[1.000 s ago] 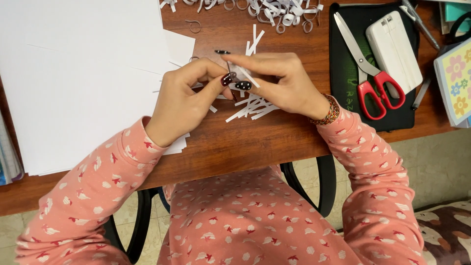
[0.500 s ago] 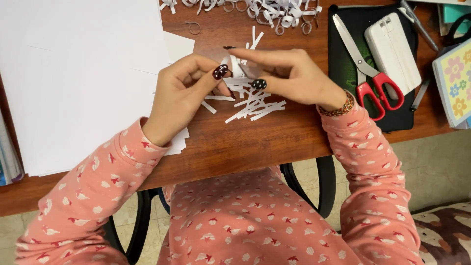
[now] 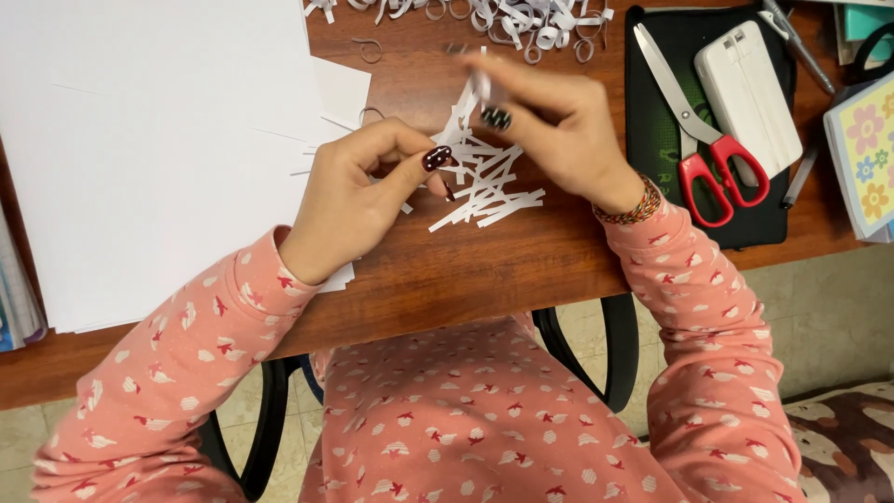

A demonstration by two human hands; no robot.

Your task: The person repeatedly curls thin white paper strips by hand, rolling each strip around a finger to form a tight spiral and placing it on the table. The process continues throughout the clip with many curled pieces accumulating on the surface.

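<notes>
Two hands over wooden desk (image 3: 521, 256) | right hand (image 3: 559, 126) pinches paper strip (image 3: 481, 86) | left hand (image 3: 358, 191) curled, empty | tiled floor

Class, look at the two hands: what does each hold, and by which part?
Right hand pinches a white paper strip near its upper end. Left hand: whether it holds anything cannot be told.
</notes>
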